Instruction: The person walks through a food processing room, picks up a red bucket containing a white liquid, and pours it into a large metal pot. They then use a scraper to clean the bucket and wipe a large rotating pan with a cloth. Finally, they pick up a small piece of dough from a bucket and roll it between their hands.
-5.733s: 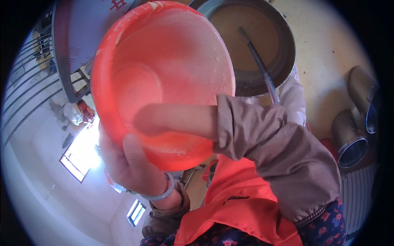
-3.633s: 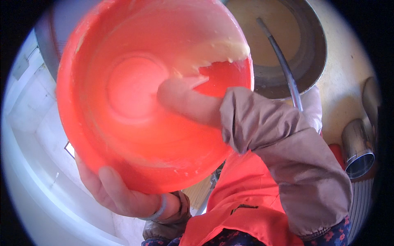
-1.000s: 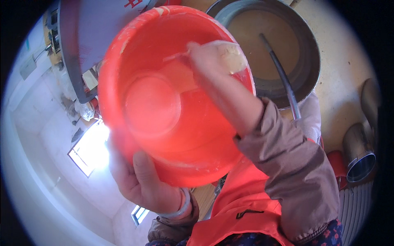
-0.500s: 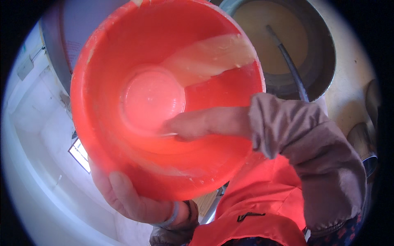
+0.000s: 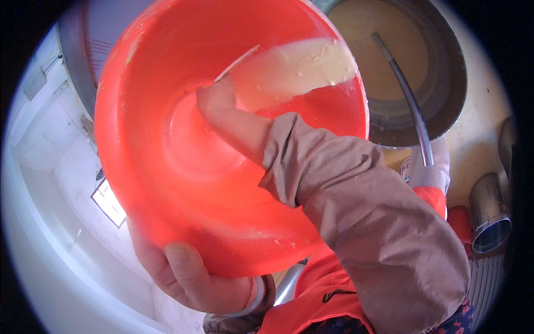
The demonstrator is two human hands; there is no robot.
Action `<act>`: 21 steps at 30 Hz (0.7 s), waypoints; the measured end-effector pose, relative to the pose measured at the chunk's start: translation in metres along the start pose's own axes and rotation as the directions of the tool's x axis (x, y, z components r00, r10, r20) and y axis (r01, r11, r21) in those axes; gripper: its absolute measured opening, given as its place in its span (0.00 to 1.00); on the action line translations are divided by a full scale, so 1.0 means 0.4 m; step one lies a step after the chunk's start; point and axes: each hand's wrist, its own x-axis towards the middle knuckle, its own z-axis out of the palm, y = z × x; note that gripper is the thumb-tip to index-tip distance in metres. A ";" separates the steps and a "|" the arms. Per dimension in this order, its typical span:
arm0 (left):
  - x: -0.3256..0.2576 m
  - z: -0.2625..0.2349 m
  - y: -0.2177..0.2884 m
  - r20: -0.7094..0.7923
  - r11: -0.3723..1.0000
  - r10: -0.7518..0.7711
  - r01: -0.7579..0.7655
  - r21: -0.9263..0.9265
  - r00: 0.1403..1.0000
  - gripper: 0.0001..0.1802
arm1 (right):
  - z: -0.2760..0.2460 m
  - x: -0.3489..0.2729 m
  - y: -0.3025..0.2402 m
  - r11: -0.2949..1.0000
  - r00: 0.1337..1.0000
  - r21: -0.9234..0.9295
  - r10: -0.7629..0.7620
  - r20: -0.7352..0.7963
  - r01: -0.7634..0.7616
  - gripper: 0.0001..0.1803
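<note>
The tub [image 5: 130, 147], left of centre in the frame, is clamped at its lower rim by the left hand [image 5: 203, 278]. A scraper [image 5: 237, 62] seems pinched in the right hand [image 5: 222, 103]; its edge is best kept flush beneath the batter [image 5: 303, 68].

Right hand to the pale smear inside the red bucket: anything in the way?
Nothing visible. The right hand is inside the red bucket, close beside the pale smear; the only other thing there is the thin pale-edged tool it appears to hold.
</note>
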 end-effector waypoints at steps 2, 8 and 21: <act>0.005 -0.002 0.013 -0.006 0.997 -0.035 0.034 -0.064 0.999 0.27 | -0.008 -0.039 0.029 0.602 0.914 0.750 0.406 0.010 -0.276 0.16; 0.018 0.006 0.014 0.001 0.985 -0.026 0.026 -0.173 1.000 0.29 | -0.049 -0.339 0.171 0.749 0.945 0.613 -0.328 0.011 0.252 0.23; -0.006 -0.002 -0.013 -0.009 0.998 0.058 -0.058 -0.020 0.998 0.25 | 0.065 -0.131 0.126 0.779 0.958 0.568 -0.278 -0.067 0.266 0.17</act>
